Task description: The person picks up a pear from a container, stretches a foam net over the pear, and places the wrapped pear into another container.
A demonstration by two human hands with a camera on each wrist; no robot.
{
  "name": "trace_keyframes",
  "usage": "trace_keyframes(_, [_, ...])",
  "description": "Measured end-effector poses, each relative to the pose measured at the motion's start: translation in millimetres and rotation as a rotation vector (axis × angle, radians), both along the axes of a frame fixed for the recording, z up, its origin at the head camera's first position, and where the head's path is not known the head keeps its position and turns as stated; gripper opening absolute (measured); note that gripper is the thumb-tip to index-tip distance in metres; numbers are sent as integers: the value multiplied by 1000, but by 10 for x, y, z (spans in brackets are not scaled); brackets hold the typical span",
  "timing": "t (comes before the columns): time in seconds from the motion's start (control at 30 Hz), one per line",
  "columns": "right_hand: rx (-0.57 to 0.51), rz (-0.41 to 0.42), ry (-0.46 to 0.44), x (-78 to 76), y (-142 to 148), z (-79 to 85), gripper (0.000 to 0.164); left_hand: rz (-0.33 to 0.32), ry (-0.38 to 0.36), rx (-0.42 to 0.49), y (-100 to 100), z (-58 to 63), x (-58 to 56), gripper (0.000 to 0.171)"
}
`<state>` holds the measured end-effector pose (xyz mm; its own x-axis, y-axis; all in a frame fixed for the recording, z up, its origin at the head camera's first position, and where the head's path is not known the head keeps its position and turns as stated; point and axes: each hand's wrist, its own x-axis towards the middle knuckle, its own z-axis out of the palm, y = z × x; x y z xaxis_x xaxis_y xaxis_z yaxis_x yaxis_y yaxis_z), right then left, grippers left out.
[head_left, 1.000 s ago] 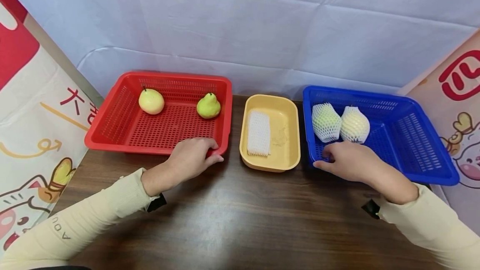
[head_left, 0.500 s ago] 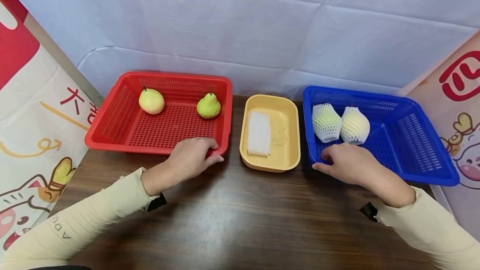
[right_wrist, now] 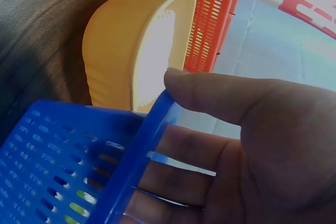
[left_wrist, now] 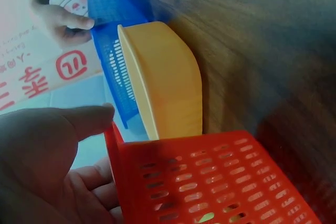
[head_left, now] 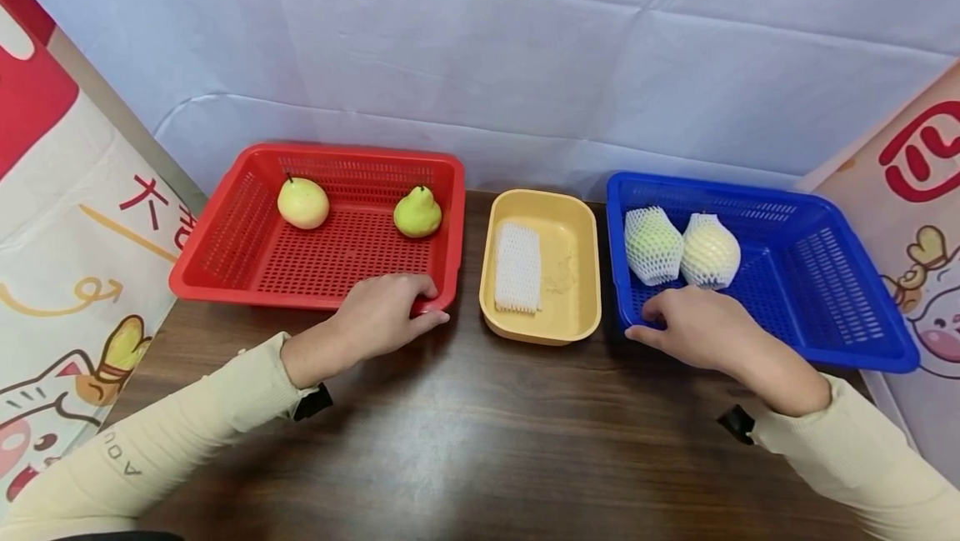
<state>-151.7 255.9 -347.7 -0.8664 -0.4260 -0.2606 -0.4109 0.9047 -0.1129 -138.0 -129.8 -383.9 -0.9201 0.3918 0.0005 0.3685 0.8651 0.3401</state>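
My left hand (head_left: pixel 382 316) holds the near right corner of a red plastic basket (head_left: pixel 255 298), thumb on the rim and fingers over its inner side. In that basket lie a pale yellow pear (head_left: pixel 303 203) and a green pear (head_left: pixel 417 213), apart from each other. My right hand (head_left: pixel 708 328) grips the near left rim of a blue plastic basket (head_left: pixel 776 274). Two fruits in white foam nets sit side by side there: a greenish one (head_left: pixel 652 247) and a pale yellow one (head_left: pixel 709 252). The right wrist view shows my thumb (right_wrist: pixel 205 93) on the blue rim, fingers inside.
Between the baskets stands a yellow tub (head_left: pixel 573 274) with a flattened white foam net (head_left: pixel 518 267) in it. All rest on a dark wooden table (head_left: pixel 517 433). A pale cloth wall (head_left: pixel 480 57) rises behind, with printed panels at both sides.
Over the last second my right hand has shifted very slightly at the blue rim. The left hand, baskets, tub and fruits look practically the same.
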Motion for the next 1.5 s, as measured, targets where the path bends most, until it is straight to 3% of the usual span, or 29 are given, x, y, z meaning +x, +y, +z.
trace_keyframes(0.37, [-6, -13, -22, -13, 8, -3, 41, 36, -67, -21, 4, 186, -97, 47])
trace_keyframes(0.67, [-5, -20, -31, -13, 11, 15, 41, 72, -76, -13, -53, 463, -223, 44])
trace_keyframes(0.87, [-13, -19, -31, -15, 6, 18, 42, 69, -100, 90, -212, 677, -395, 43])
trace_keyframes(1.1, [-14, -21, -36, -5, 13, 11, 42, -97, -109, 169, -425, 865, -636, 35])
trace_keyframes(1.2, [-16, -25, -35, -2, 15, 9, 43, -133, -82, 203, -500, 884, -742, 32])
trace_keyframes(1.5, [-7, -28, -28, -2, 8, 1, 41, -78, -54, 321, -736, 820, -1093, 30])
